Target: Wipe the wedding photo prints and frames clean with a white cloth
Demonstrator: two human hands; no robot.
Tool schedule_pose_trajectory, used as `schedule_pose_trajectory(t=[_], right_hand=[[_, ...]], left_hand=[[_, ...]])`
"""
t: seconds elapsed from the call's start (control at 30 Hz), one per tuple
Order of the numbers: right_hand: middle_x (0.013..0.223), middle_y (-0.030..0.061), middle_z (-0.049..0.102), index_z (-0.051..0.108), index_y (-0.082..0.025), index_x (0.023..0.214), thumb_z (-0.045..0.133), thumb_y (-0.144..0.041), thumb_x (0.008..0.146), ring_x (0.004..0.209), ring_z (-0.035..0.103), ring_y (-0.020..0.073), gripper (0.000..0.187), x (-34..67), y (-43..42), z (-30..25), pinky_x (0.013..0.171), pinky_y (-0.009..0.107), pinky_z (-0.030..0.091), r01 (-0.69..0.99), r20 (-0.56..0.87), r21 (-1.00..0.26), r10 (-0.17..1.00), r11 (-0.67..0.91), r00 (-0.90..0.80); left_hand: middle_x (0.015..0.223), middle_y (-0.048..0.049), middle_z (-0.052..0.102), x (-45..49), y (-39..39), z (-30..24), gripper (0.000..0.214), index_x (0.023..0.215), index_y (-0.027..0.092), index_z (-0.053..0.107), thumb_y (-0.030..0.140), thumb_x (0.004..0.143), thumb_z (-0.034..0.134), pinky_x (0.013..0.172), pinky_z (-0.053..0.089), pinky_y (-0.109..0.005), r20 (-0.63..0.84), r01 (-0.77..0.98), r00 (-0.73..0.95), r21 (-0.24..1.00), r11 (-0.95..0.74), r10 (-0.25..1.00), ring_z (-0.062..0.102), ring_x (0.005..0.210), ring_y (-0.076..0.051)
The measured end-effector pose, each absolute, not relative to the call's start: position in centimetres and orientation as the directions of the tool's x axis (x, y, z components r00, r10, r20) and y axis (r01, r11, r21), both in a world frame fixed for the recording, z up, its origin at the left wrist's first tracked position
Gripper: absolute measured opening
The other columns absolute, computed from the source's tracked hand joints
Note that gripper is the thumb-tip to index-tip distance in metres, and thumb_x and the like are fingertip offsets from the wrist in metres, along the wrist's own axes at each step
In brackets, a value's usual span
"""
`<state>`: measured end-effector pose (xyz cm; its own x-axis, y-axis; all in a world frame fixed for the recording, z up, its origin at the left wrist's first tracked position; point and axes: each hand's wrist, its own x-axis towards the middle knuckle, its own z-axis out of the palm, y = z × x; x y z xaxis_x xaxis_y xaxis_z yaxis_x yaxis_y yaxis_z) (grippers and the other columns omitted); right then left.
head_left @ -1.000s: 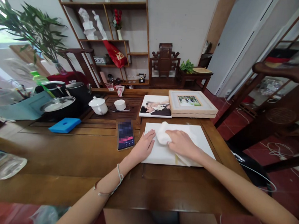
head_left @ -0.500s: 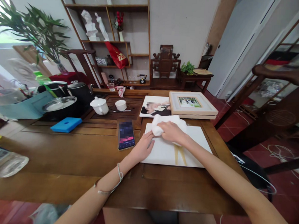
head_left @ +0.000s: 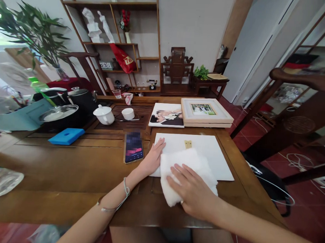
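Note:
A white rectangular panel (head_left: 218,158) lies flat on the wooden table, with a small gold-coloured piece (head_left: 188,144) near its far edge. My left hand (head_left: 152,158) rests on the panel's left edge, fingers stretched out. A white fluffy cloth (head_left: 173,166) covers the near middle of the panel and hangs over its front edge. Over the cloth lies my right hand (head_left: 189,191), fingers slightly bent and pressing on it; the thumb is hard to make out. Whatever is under the cloth is hidden.
Behind the panel sit a photo print (head_left: 167,116) and a pale framed picture (head_left: 207,115). To the left are a phone (head_left: 133,147), a blue block (head_left: 66,136), a white lidded cup (head_left: 103,115) and a small white bowl (head_left: 128,114). A wooden chair (head_left: 298,107) stands at right.
My right hand has drawn the cloth from the panel's far edge towards me, spreading it out. The gold piece now shows, and the tan strips are covered. My left hand stays at the left edge.

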<state>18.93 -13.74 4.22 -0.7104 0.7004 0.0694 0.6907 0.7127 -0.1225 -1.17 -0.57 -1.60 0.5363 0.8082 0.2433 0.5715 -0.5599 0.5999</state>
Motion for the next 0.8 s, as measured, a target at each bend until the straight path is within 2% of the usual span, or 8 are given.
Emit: schedule_pose_trajectory(t=[0.13,0.27,0.37,0.47,0.6,0.7,0.8], right_hand=[[0.148,0.0207,0.043,0.05,-0.011,0.137,0.053,-0.012,0.074,0.143,0.029,0.0331,0.063,19.8,-9.4,4.3,0.117,0.052,0.017,0.768,0.085,-0.167,0.786,0.618,-0.613],[0.143,0.0232,0.049,0.054,-0.009,0.133,0.051,-0.012,0.075,0.139,0.036,0.0322,0.058,19.4,-3.3,4.7,0.115,0.052,0.022,0.853,0.106,-0.15,0.866,0.499,-0.488],[0.143,0.0238,0.048,0.052,-0.009,0.135,0.049,-0.011,0.077,0.138,0.037,0.0321,0.058,19.0,-1.6,4.8,0.114,0.054,0.021,0.871,0.124,-0.111,0.876,0.478,-0.465],[0.147,0.0251,0.042,0.049,-0.007,0.138,0.05,-0.01,0.076,0.14,0.034,0.0337,0.062,18.9,-4.0,4.2,0.116,0.054,0.017,0.838,0.085,-0.098,0.844,0.537,-0.53],[0.15,0.0259,0.038,0.046,-0.008,0.14,0.054,-0.012,0.073,0.142,0.029,0.0361,0.068,19.3,-10.7,4.2,0.117,0.056,0.015,0.734,0.047,-0.147,0.746,0.663,-0.665],[0.147,0.023,0.044,0.05,-0.011,0.137,0.054,-0.011,0.069,0.14,0.035,0.034,0.068,20.4,-14.3,5.4,0.116,0.054,0.02,0.676,0.014,-0.225,0.696,0.702,-0.718],[0.141,0.0145,0.054,0.057,-0.019,0.131,0.051,-0.007,0.065,0.134,0.044,0.0278,0.067,22.4,-14.5,6.5,0.114,0.05,0.029,0.702,0.002,-0.294,0.734,0.649,-0.679]], left_hand=[[0.155,-0.0178,0.033,-1.1,-0.6,-1.7,0.049,0.143,0.013,0.038,0.013,0.095,0.03,0.119,0.02,-0.055,0.218,0.599,0.544,0.575,-0.557,0.81,0.021,0.148,-0.025],[0.153,-0.0172,0.036,-1.1,-0.5,-1.9,0.049,0.145,0.015,0.035,0.013,0.096,0.028,0.118,0.022,-0.056,0.234,0.598,0.54,0.569,-0.564,0.808,0.022,0.147,-0.025],[0.153,-0.0167,0.037,-1.0,-0.5,-1.8,0.049,0.145,0.014,0.036,0.013,0.097,0.027,0.119,0.02,-0.055,0.229,0.601,0.538,0.571,-0.559,0.812,0.022,0.147,-0.025],[0.154,-0.017,0.036,-0.9,-0.5,-1.7,0.048,0.145,0.013,0.036,0.015,0.097,0.027,0.119,0.021,-0.054,0.219,0.611,0.524,0.576,-0.543,0.823,0.022,0.147,-0.025],[0.154,-0.0167,0.036,-0.9,-0.6,-1.6,0.048,0.144,0.013,0.038,0.015,0.097,0.027,0.12,0.021,-0.053,0.218,0.616,0.53,0.564,-0.549,0.819,0.023,0.147,-0.025],[0.154,-0.0176,0.036,-1.0,-0.6,-1.5,0.048,0.142,0.01,0.04,0.015,0.097,0.026,0.12,0.02,-0.053,0.213,0.62,0.54,0.554,-0.556,0.814,0.023,0.147,-0.025],[0.154,-0.0169,0.035,-1.1,-0.7,-1.4,0.047,0.143,0.012,0.04,0.015,0.098,0.027,0.12,0.02,-0.053,0.225,0.613,0.543,0.553,-0.565,0.809,0.023,0.147,-0.025]])
